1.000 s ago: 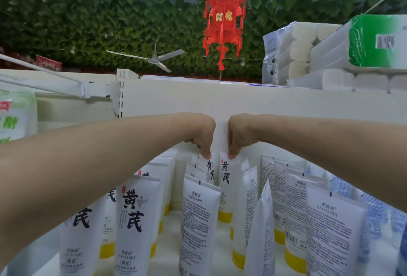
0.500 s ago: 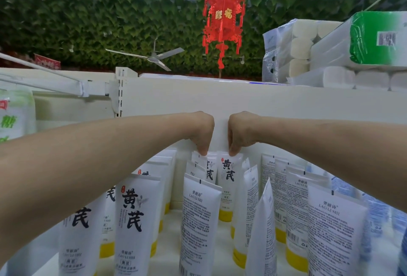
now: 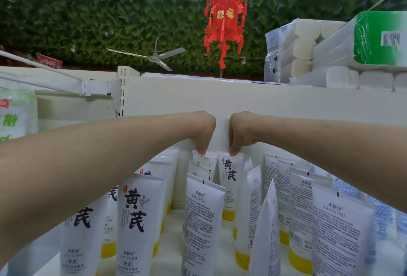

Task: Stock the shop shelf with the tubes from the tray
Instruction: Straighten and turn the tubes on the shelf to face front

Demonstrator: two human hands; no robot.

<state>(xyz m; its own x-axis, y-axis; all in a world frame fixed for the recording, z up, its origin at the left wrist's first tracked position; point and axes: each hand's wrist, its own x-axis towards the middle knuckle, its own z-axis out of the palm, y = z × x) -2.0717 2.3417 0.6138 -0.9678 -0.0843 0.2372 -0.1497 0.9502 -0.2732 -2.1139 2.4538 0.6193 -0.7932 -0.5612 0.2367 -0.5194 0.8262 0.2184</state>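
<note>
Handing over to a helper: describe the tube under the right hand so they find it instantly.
Drop straight down from the red lantern to the white shelf back wall. The tube stands at its foot, its top pinched by the right hand. It faces out with two big black characters, whereas the tubes just in front show fine-print backs.

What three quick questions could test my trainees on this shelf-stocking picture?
1. True or false: the left hand pinches the left rear tube, and the right hand pinches the right rear tube.
2. What hangs above the shelf? A. red lantern B. clock C. basket
3. Fill in: each standing tube's cap is coloured ___.
Key: 1 true; 2 A; 3 yellow.
</note>
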